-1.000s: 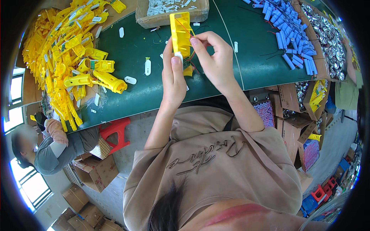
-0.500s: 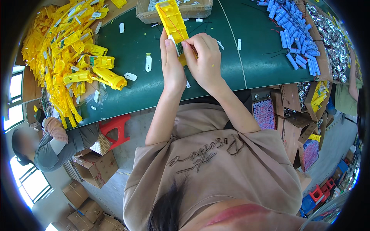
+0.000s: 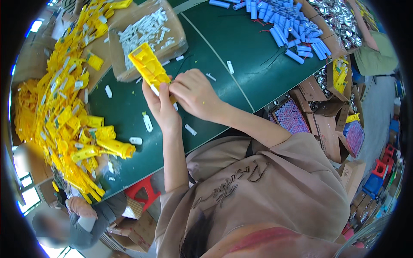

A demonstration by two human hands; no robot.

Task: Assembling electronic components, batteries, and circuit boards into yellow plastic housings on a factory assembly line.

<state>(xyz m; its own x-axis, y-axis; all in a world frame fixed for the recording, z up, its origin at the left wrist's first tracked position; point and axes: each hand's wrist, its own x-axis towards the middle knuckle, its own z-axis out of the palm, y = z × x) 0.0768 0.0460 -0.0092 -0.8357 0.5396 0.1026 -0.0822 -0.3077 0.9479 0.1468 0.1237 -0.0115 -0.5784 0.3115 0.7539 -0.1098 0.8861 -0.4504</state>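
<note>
A yellow plastic housing (image 3: 148,64), hollow side showing, is held up over the green table (image 3: 206,56). My left hand (image 3: 164,107) wraps round its lower end, thumb along the side, by a white piece at the edge. My right hand (image 3: 194,92) is closed with its fingertips pinched at that same end; what they pinch is hidden by the fingers. Beneath and beside my hands lie loose white plastic pieces, one of them a white strip (image 3: 190,129) and another an oval piece (image 3: 147,123).
A heap of yellow housings (image 3: 64,116) covers the left side. Behind my hands stands a carton (image 3: 183,32) of small white parts. Wired blue cylinders (image 3: 284,26) pile at the far right, beside shiny metal parts (image 3: 337,21). A person in grey (image 3: 86,225) sits at the lower left.
The view has turned, bringing the carton of white parts further into sight. The housing stays between my hands and is tilted more to the left; my right fingers remain at its lower end.
</note>
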